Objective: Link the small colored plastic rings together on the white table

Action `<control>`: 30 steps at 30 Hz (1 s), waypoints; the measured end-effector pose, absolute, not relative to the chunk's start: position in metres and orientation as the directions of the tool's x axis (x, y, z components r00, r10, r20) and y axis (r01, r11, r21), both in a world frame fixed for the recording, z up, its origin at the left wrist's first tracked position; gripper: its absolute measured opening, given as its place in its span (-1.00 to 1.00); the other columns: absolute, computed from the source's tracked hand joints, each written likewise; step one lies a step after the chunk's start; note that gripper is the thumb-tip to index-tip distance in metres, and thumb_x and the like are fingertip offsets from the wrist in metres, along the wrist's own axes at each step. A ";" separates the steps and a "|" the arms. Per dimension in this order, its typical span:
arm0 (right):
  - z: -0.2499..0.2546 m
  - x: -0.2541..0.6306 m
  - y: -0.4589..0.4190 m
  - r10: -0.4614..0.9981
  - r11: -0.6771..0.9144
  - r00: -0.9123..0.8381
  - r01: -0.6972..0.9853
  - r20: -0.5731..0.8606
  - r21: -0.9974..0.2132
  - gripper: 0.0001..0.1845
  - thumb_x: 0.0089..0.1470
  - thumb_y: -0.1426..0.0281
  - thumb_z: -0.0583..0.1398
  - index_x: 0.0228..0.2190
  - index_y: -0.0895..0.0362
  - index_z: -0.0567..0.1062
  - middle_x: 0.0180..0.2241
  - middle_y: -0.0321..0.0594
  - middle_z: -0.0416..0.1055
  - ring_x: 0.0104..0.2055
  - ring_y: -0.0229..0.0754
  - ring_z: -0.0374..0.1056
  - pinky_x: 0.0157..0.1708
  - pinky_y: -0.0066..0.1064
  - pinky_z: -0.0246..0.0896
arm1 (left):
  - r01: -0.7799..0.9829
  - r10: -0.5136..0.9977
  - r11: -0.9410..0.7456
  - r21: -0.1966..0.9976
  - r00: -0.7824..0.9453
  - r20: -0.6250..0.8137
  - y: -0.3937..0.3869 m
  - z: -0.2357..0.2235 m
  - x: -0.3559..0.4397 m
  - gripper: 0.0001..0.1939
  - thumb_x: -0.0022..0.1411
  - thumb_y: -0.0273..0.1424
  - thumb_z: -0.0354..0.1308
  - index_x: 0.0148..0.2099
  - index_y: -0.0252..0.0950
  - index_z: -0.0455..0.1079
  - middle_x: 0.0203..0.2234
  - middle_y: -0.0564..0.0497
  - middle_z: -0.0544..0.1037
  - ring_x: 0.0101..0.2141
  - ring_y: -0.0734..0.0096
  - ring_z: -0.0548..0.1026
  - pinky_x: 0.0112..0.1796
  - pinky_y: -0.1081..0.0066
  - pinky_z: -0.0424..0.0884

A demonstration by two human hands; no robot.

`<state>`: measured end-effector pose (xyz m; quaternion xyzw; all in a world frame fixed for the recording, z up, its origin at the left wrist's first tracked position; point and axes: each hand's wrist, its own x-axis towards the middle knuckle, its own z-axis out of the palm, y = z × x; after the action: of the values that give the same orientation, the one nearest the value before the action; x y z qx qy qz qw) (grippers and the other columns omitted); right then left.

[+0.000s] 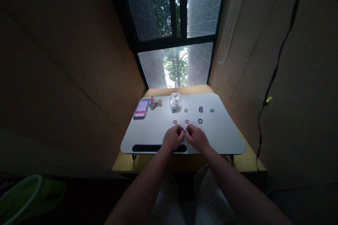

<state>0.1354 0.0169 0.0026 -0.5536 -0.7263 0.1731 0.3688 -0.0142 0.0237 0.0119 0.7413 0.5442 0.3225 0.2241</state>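
Note:
My left hand (173,137) and my right hand (196,136) are close together over the front half of a white folding table (219,133). The fingers of both are pinched, fingertips almost meeting; whatever lies between them is too small to make out. Just beyond the fingertips lie a pink ring-shaped band (187,121), another pink band (175,122) and a dark band (200,121). Farther back are a blue band (173,111), a yellowish band (186,110), a purple band (201,109) and a green band (212,110).
A clear rounded jar (175,102) stands at the back middle. To its left are a pile of coloured bands (154,104) and a phone (141,108). A dark slot (146,148) runs along the front edge. Walls flank the table; a window (175,65) is behind.

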 end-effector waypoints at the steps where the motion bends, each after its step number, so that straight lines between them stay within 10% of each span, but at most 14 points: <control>1: 0.003 0.135 0.017 0.932 0.327 -0.115 0.675 0.344 -0.661 -0.85 0.05 0.34 0.08 -0.51 0.10 0.33 -0.57 -0.32 0.34 -0.53 -0.28 0.22 -0.48 -0.48 -0.03 | 0.660 0.952 -0.307 0.685 0.200 0.233 0.024 0.012 -0.014 -0.88 0.16 -0.36 0.05 -0.36 -0.27 0.35 -0.53 0.09 0.44 -0.49 0.52 0.35 -0.43 0.49 0.20; 30: 0.003 0.134 0.017 0.930 0.325 -0.115 0.700 0.349 -0.635 -0.88 0.05 0.35 0.08 -0.49 0.09 0.33 -0.57 -0.33 0.34 -0.53 -0.28 0.23 -0.49 -0.48 -0.03 | 0.645 0.947 -0.321 0.694 0.203 0.250 0.024 0.009 -0.016 -0.88 0.16 -0.35 0.06 -0.35 -0.27 0.37 -0.51 0.08 0.46 -0.49 0.51 0.36 -0.43 0.49 0.22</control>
<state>0.1342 0.0173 0.0026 -0.5588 -0.7294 0.1590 0.3611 -0.0161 0.0241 0.0091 0.7416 0.5365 0.3327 0.2271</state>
